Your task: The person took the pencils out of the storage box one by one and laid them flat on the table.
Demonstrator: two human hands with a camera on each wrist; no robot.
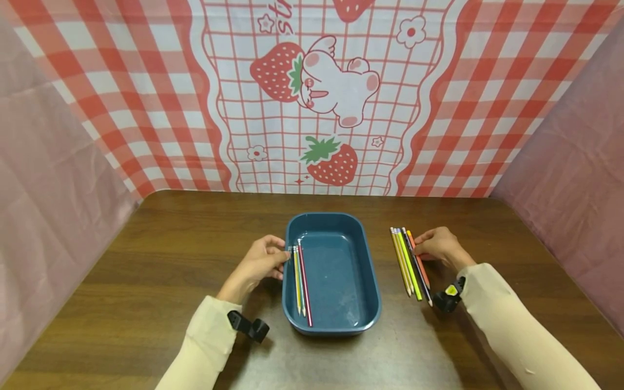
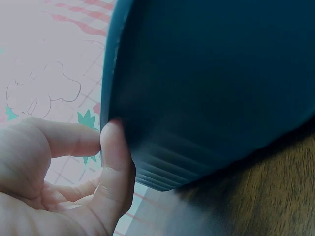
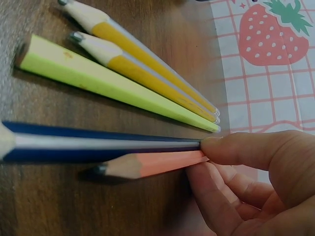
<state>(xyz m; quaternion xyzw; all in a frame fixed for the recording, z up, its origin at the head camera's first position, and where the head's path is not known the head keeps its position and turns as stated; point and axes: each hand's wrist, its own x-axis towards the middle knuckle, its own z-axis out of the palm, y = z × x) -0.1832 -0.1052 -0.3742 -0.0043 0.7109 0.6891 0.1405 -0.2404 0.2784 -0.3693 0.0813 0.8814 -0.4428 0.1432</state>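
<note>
Gripping tray: left hand is pinching its rim.
Orange pencil: right hand is pinching its end.
Navy pencil: is lying close, likely demanding a precise pinch.

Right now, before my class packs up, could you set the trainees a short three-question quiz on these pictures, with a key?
1. What does the left hand hold?
(a) the orange pencil
(b) the rim of the blue tray
(c) the right sleeve
2. True or false: the dark red pencil lies inside the blue tray.
3. In the right wrist view, which pencil lies between the two yellow pencils and the dark blue pencil?

Key: 1. b; 2. true; 3. the lime green pencil.
</note>
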